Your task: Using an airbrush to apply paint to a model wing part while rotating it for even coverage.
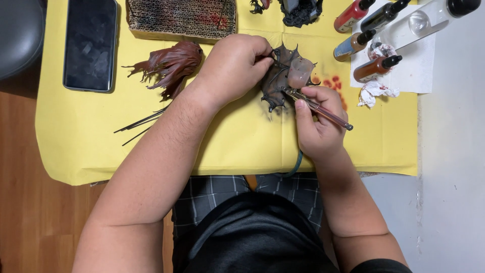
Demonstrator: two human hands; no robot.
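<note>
The left hand (pixel 233 65) is clamped on a dark spiky model part (pixel 279 76), its grip closed around the part's left edge, holding it just above the yellow sheet (pixel 242 141) that covers the counter, toward the far middle of that sheet. The right hand (pixel 318 129) has its grip closed on an airbrush (pixel 318 107), held like a pen, with its frosted cup (pixel 300 72) right over the part and its tip at the part's surface. A teal hose (pixel 296 164) drops from under this hand toward the near edge.

By the look of it, the step in hand is spraying colour onto the dark part, a fine pass at close range. That calls for a steady left hand and a slow turn of the part to bring the next face under the tip.

At the far right corner, on a white paper (pixel 414 71), lie several small dropper bottles (pixel 376 68) with black caps (red, dark, orange-brown and blue-grey by their contents or bands); the labels are too small to tell. A crumpled tissue (pixel 375 93) lies beside them, and red spots (pixel 333 83) stain the sheet nearby.

At the far left corner rests a dark phone (pixel 91 44). Next to it sits a stained cardboard block (pixel 182 17), and below that a reddish-brown feathery model part (pixel 169 63) with thin dark spikes (pixel 141 124).
</note>
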